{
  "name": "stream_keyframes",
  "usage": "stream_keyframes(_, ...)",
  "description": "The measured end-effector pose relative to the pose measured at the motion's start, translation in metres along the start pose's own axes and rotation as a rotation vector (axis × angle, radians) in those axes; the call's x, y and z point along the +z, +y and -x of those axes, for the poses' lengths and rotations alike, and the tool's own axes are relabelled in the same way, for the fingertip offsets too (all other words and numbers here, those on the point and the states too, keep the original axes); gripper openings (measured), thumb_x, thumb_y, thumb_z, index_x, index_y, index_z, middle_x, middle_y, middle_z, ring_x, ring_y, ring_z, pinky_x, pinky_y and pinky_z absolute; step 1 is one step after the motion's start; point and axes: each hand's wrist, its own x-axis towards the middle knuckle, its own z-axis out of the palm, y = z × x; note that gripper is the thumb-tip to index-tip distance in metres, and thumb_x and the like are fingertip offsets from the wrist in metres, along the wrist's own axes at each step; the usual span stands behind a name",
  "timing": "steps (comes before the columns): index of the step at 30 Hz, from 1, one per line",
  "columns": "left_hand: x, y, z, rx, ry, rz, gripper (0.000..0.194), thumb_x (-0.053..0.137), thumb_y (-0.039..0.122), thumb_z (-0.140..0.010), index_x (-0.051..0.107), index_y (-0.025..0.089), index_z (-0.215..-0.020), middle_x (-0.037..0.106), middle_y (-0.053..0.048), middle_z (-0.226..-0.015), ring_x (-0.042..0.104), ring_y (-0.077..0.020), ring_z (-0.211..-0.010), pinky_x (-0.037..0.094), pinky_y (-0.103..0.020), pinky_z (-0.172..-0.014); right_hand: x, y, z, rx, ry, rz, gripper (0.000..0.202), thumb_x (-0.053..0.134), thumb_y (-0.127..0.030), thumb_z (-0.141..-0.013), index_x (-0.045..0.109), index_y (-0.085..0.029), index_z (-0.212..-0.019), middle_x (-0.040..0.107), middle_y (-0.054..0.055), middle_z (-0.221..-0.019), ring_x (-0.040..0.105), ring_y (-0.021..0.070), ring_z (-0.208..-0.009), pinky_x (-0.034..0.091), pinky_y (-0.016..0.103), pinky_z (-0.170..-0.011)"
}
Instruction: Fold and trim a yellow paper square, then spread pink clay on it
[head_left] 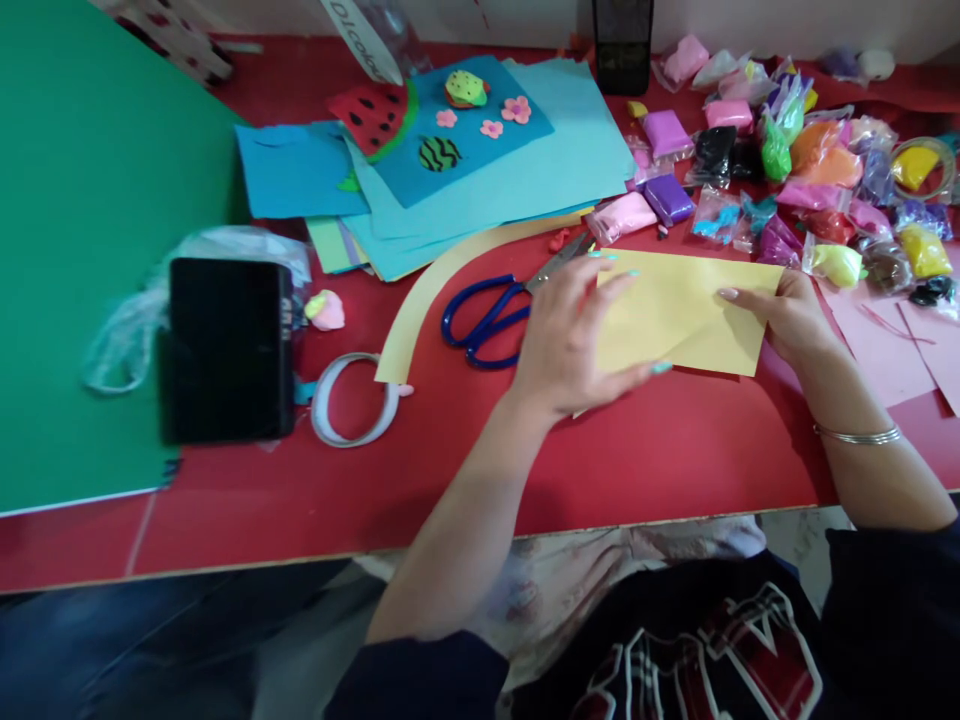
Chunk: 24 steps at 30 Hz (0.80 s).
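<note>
A sheet of yellow paper [675, 305] is held just above the red table, a faint crease showing near its lower middle. My right hand [799, 310] grips its right edge, thumb on top and the other fingers hidden beneath. Over the left end, my left hand [566, 335] is open, fingers and thumb spread apart; whether it touches the paper I cannot tell. Blue-handled scissors [491, 325] lie beside my left hand, their tip pointing away. A curved strip of yellow paper [424, 300] rests left of them.
A white tape roll [319, 405] and a black device [231, 350] lie to the left, near a large green board [90, 250]. Behind are blue paper sheets [577, 120] with small clay shapes. Bagged coloured clay [821, 155] crowds the back right; a phone [622, 45] stands at the back.
</note>
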Motion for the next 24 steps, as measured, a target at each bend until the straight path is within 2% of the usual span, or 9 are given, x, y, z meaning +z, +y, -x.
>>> stream_keyframes(3,0.006,0.011,0.003,0.069,-0.162,-0.071,0.077,0.071,0.043,-0.078,0.04,0.014,-0.142,0.04,-0.021,-0.149,0.036,-0.0351,-0.14,0.032,-0.053,-0.114,-0.001,-0.003,0.001,-0.046,-0.086,-0.011,0.041,0.088,-0.034,-0.056,0.069,-0.019,-0.09,0.075,0.006,-0.093,0.072,0.0288,-0.09,0.061,0.047,-0.081)
stream_keyframes(6,0.01,0.007,0.005,0.037,-0.247,-0.09,0.053,0.057,0.022,-0.087,0.048,0.013,-0.139,0.051,-0.017,-0.143,0.047,-0.0275,-0.134,0.04,-0.045,-0.111,-0.003,-0.005,0.001,-0.068,-0.287,0.042,0.05,0.09,-0.032,-0.052,0.07,-0.018,-0.096,0.075,0.007,-0.096,0.071,0.0288,-0.094,0.06,0.048,-0.085)
stream_keyframes(8,0.008,-0.002,0.004,0.027,-0.27,-0.068,0.04,0.048,0.016,-0.089,0.059,0.012,-0.127,0.06,-0.014,-0.134,0.056,-0.0242,-0.126,0.045,-0.04,-0.108,-0.003,-0.004,0.0,-0.105,-0.335,0.089,0.048,0.088,-0.033,-0.056,0.071,-0.017,-0.097,0.076,0.007,-0.094,0.071,0.0271,-0.092,0.06,0.046,-0.084)
stream_keyframes(13,-0.009,-0.009,0.001,0.041,-0.16,-0.068,0.044,0.037,0.006,-0.087,0.064,0.01,-0.121,0.067,-0.012,-0.123,0.065,-0.0223,-0.115,0.055,-0.038,-0.097,-0.003,-0.013,0.013,-0.427,-0.071,0.368,0.017,0.07,-0.023,-0.073,0.074,-0.019,-0.089,0.076,0.005,-0.086,0.072,0.0244,-0.082,0.061,0.04,-0.075)
stream_keyframes(15,-0.021,-0.001,0.007,0.081,-0.099,-0.107,0.048,0.036,0.001,-0.083,0.064,0.008,-0.121,0.067,-0.014,-0.123,0.063,-0.023,-0.117,0.053,-0.04,-0.1,-0.009,-0.023,0.031,-0.632,0.068,0.586,0.022,0.06,-0.012,-0.075,0.075,-0.023,-0.088,0.076,0.004,-0.087,0.072,0.0252,-0.084,0.061,0.043,-0.077)
stream_keyframes(17,-0.035,0.011,0.02,0.14,-0.087,-0.142,0.051,0.036,-0.002,-0.08,0.064,0.008,-0.121,0.065,-0.014,-0.126,0.06,-0.023,-0.121,0.05,-0.042,-0.104,-0.018,-0.032,0.055,-0.827,0.08,0.793,0.039,0.055,-0.004,-0.072,0.074,-0.028,-0.095,0.076,0.002,-0.096,0.07,0.0273,-0.096,0.058,0.048,-0.088)
stream_keyframes(19,-0.047,0.021,0.041,0.182,-0.146,-0.156,0.054,0.035,-0.003,-0.08,0.064,0.011,-0.123,0.065,-0.011,-0.127,0.06,-0.0218,-0.121,0.05,-0.042,-0.104,-0.029,-0.037,0.083,-0.938,-0.009,0.986,0.049,0.054,-0.002,-0.068,0.073,-0.029,-0.104,0.074,0.003,-0.105,0.068,0.0301,-0.104,0.056,0.053,-0.091)
stream_keyframes(22,-0.057,0.03,0.074,0.231,-0.307,-0.179,0.051,0.034,-0.002,-0.08,0.068,0.012,-0.116,0.068,-0.01,-0.122,0.062,-0.0237,-0.119,0.053,-0.043,-0.101,-0.034,-0.038,0.116,-0.865,-0.338,1.189,0.049,0.049,-0.003,-0.065,0.072,-0.024,-0.103,0.072,0.008,-0.113,0.065,0.0334,-0.109,0.057,0.057,-0.088)
stream_keyframes(24,-0.058,0.032,0.089,0.227,-0.388,-0.197,0.05,0.034,-0.001,-0.08,0.07,0.013,-0.111,0.068,-0.01,-0.122,0.062,-0.0243,-0.119,0.051,-0.045,-0.103,-0.022,-0.034,0.128,-0.801,-0.463,1.13,0.045,0.048,-0.003,-0.069,0.071,-0.019,-0.104,0.07,0.011,-0.117,0.065,0.0291,-0.111,0.058,0.05,-0.091)
